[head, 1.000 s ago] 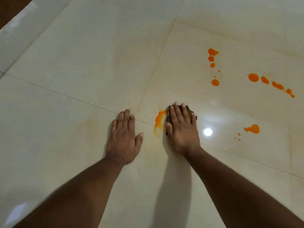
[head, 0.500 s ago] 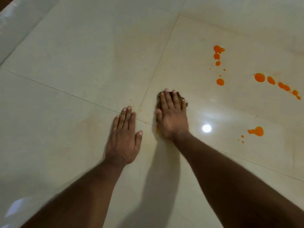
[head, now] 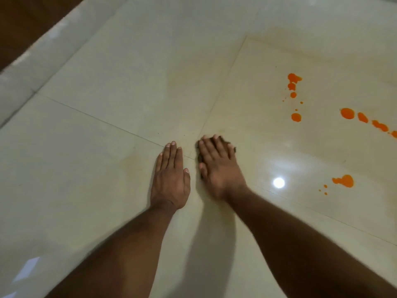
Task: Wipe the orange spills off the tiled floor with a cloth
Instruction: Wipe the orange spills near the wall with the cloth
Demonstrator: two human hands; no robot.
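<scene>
My right hand lies flat on a dark brown cloth, pressing it onto the cream tiled floor at the crossing of the grout lines. Only the cloth's edges show past my fingers. My left hand rests palm down on the tile just to its left, fingers together, holding nothing. Orange spills lie to the right: a column of drops with a round one below, a row of blobs running to the right edge, and a blob with small specks beside it.
A pale raised border strip runs along the far left, with a dark brown surface beyond it. A bright lamp reflection shines on the tile right of my right hand. Faint yellowish smears mark the tiles around my hands.
My right hand slid the cloth left over the orange patch beside it; that patch no longer shows. The left hand stayed planted. The camera view shifted.
</scene>
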